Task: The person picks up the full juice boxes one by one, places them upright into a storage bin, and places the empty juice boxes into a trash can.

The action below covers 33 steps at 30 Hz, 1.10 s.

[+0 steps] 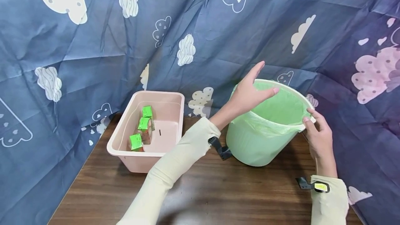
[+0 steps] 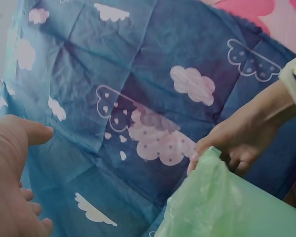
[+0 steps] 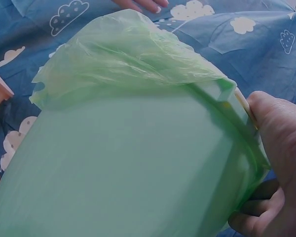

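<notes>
A light green trash bin (image 1: 256, 145) leans to the right on the table, lined with a thin green plastic bag (image 1: 278, 105) folded over much of its pale rim. My right hand (image 1: 322, 136) grips the rim at the right side, thumb at the edge; in the right wrist view its fingers curl beneath the rim (image 3: 244, 111). Above the bin's left side, my left hand (image 1: 247, 94) is held with thumb and fingers spread and nothing between them. In the left wrist view that hand (image 2: 12, 182) is apart from the bag (image 2: 207, 197).
Left of the bin stands a pink plastic tub (image 1: 145, 94) on the dark wooden table (image 1: 218, 190). Several small boxes with bright green tops (image 1: 144, 123) are inside it, along with a short dark piece (image 1: 160, 132). A blue cloud-patterned cloth (image 1: 218, 44) hangs behind.
</notes>
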### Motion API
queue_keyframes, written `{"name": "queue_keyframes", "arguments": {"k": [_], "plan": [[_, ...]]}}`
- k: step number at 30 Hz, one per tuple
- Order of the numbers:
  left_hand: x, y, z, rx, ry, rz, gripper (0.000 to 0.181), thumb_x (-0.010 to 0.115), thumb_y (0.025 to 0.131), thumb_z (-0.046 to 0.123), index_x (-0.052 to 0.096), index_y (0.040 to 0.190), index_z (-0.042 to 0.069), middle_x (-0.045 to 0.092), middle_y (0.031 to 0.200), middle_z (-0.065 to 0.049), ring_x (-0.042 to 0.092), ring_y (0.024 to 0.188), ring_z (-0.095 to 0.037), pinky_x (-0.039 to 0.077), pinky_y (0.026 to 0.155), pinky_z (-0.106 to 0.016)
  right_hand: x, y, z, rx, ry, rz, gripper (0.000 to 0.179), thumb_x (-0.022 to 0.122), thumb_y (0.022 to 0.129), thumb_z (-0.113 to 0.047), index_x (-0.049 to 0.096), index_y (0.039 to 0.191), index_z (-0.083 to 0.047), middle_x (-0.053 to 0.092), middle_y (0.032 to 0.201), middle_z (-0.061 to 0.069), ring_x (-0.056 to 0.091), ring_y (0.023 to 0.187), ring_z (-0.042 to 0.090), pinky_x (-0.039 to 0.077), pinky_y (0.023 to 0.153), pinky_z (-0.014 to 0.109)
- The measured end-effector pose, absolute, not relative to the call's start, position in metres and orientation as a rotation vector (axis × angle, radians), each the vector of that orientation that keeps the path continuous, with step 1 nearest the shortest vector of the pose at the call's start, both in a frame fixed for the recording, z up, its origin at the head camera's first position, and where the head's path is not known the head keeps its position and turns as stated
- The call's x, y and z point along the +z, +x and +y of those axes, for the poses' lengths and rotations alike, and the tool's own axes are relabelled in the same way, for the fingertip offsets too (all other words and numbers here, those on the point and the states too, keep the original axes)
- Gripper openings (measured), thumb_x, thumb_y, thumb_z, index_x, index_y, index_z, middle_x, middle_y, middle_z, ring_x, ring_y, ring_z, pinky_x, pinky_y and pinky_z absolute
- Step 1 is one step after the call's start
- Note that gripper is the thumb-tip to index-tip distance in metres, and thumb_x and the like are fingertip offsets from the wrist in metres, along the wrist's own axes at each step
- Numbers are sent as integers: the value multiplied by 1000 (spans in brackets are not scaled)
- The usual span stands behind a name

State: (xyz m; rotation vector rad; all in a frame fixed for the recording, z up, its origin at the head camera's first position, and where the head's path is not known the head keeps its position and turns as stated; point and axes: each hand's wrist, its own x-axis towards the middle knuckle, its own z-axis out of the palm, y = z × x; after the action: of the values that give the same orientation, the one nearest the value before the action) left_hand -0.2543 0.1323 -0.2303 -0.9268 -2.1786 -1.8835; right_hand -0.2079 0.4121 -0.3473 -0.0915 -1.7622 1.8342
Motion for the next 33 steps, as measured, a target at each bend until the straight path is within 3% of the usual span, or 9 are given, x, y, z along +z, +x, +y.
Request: {"name": "queue_keyframes", "arguments": {"k": [7, 14, 20, 25, 28, 31, 32, 33], "plan": [[-251, -231, 94, -1873, -1033, -2170, 86, 79, 89, 27, 30, 160, 25, 34, 161, 13, 29, 143, 4, 27, 114, -20, -348, -209, 414, 1841, -136, -1733, 38, 62, 98, -4, 63, 135, -4, 59, 119, 2, 59, 94, 6, 50, 75, 10], [-283, -215, 35, -1944, -1112, -2017, 83, 77, 89, 11, 32, 158, 8, 36, 162, -1, 30, 146, -4, 24, 118, -24, -343, -204, 414, 1844, -176, -1696, 37, 61, 97, -3, 64, 134, -4, 58, 121, 4, 59, 95, 7, 50, 74, 10], [-316, -199, -40, -1973, -931, -2042, 83, 75, 89, 5, 31, 159, 7, 36, 162, -4, 30, 149, -15, 22, 121, -32, -345, -202, 410, 1810, -236, -1727, 39, 61, 97, -4, 64, 135, -6, 58, 126, 3, 57, 99, 8, 48, 79, 10], [-333, -195, -96, -1907, -708, -2152, 81, 72, 93, 7, 28, 160, 9, 31, 164, -5, 26, 150, -14, 21, 120, -27, -342, -203, 410, 1772, -218, -1798, 45, 59, 99, -6, 58, 144, -9, 52, 140, 6, 54, 109, 8, 45, 85, 9], [-333, -197, -122, -1749, -580, -2216, 83, 73, 94, 12, 25, 162, 14, 37, 160, -8, 59, 120, -18, 46, 98, -19, -340, -202, 412, 1662, -191, -1976, 53, 54, 102, -14, 44, 154, -12, 40, 155, 8, 46, 126, 9, 38, 95, 8], [-331, -199, -138, -1496, -519, -2282, 88, 76, 92, 19, 23, 163, 20, 38, 158, -6, 57, 107, -15, 46, 92, -21, -339, -199, 415, 1473, -138, -2193, 59, 46, 105, -22, 29, 161, -13, 21, 166, 11, 24, 145, 10, 20, 114, 17], [-330, -200, -142, -1378, -523, -2304, 90, 77, 91, 21, 23, 163, 20, 38, 158, -6, 56, 109, -17, 46, 96, -26, -339, -197, 415, 1391, -126, -2255, 60, 44, 106, -23, 25, 162, -13, 13, 168, 13, 14, 149, 11, 12, 119, 23], [-329, -200, -144, -1268, -542, -2322, 92, 78, 90, 23, 22, 163, 20, 36, 159, -7, 50, 125, -17, 37, 109, -32, -338, -194, 416, 1305, -117, -2303, 61, 42, 106, -25, 23, 162, -14, 6, 169, 15, 4, 152, 14, 6, 121, 30]]}}
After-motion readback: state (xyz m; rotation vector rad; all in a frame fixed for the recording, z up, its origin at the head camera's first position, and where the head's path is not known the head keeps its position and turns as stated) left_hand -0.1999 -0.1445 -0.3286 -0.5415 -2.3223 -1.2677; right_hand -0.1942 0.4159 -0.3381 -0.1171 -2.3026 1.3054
